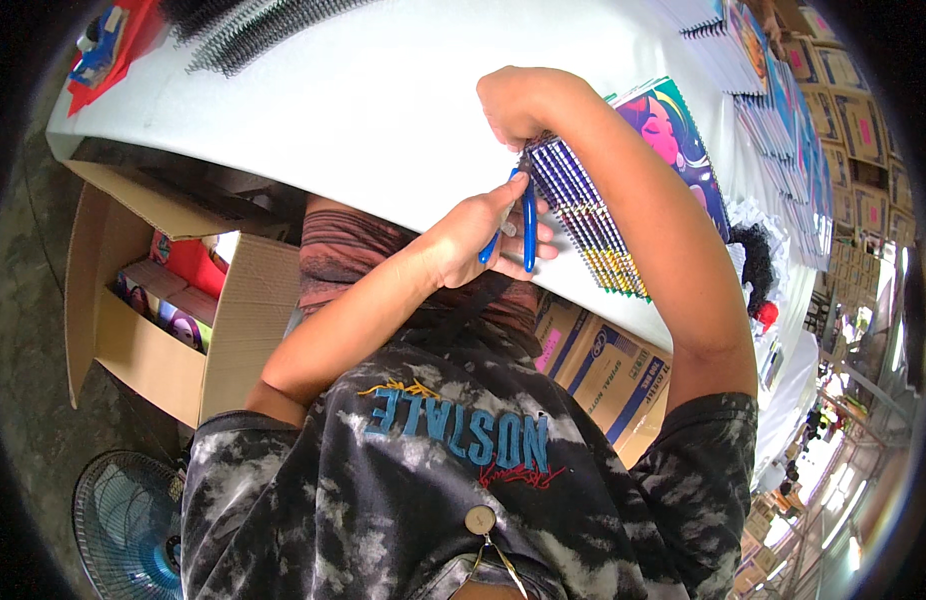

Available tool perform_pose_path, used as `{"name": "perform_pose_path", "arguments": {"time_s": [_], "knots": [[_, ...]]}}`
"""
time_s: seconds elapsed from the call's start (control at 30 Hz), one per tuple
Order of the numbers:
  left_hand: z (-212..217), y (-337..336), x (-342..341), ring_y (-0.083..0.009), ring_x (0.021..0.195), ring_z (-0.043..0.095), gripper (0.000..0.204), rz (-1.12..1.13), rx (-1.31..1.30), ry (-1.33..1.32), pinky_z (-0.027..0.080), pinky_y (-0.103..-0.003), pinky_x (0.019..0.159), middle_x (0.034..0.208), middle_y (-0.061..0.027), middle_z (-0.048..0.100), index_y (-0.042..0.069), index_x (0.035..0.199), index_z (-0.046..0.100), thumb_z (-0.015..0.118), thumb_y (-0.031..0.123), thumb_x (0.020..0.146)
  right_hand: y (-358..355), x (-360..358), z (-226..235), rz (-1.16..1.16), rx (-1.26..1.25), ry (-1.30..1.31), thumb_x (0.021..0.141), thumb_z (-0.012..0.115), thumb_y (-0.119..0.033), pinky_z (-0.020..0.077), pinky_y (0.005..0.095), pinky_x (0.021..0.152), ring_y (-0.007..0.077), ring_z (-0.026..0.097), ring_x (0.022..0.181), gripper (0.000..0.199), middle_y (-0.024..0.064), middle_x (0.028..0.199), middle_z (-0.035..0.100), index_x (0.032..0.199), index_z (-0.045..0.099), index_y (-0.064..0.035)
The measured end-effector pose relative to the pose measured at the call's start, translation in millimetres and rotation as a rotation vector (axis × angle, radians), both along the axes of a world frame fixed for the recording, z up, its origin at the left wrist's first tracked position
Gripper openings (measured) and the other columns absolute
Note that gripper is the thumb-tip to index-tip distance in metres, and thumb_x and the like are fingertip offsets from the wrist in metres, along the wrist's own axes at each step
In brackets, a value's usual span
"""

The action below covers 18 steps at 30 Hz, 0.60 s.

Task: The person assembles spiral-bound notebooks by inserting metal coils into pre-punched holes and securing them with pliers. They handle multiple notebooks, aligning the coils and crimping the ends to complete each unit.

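My left hand (483, 230) holds blue-handled pliers (530, 232), thumb over the handles and some fingers stretched out beneath. The jaws meet the near-left corner of a stack of spiral notebooks (593, 225) lying on the white table. Dark, white and yellow coils run along the stack's near side, and a colourful cover with a pink drawn figure (658, 125) is on top. Reaching across that stack, my right arm bends at the wrist. My right hand (518, 105) is curled closed at the same corner, just beyond the jaws; its fingertips are hidden.
Black spiral coils (273, 30) lie at the far left of the table (313, 120), near a blue tape dispenser (98, 50) on red material. An open cardboard box (153, 350) holds notebooks beside a fan (128, 525). More notebook stacks (783, 140) line the right; another carton (608, 375) sits below.
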State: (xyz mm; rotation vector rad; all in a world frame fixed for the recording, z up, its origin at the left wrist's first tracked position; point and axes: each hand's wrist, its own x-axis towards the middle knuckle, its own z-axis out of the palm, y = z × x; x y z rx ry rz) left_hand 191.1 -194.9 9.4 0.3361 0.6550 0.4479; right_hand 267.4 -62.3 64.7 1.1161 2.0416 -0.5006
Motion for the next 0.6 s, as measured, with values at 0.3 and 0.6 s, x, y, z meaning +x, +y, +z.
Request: {"name": "perform_pose_path", "arguments": {"time_s": [0.3, 0.6], "knots": [[-5.1, -4.5, -5.8, -0.0264, 0.095, 0.06, 0.052, -0.032, 0.054, 0.103, 0.051, -0.037, 0.067, 0.089, -0.0104, 0.055, 0.004, 0.115, 0.046, 0.028, 0.049, 0.096, 4.1, 5.8, -2.2, -0.031, -0.022, 0.054, 0.061, 0.067, 0.005, 0.0484, 0.0347, 0.058, 0.0243, 0.063, 0.067, 0.016, 0.0145, 0.073, 0.066, 0.076, 0.067, 0.001], [0.4, -1.5, -2.0, -0.025, 0.09, 0.061, 0.053, -0.019, 0.046, 0.018, 0.051, -0.035, 0.066, 0.09, -0.011, 0.055, 0.005, 0.114, 0.046, 0.026, 0.05, 0.096, 4.1, 4.9, -2.5, -0.024, 0.01, 0.031, 0.061, 0.068, 0.004, 0.0488, 0.0338, 0.06, 0.0242, 0.064, 0.069, 0.017, 0.0141, 0.076, 0.067, 0.078, 0.067, 0.0011]]}}
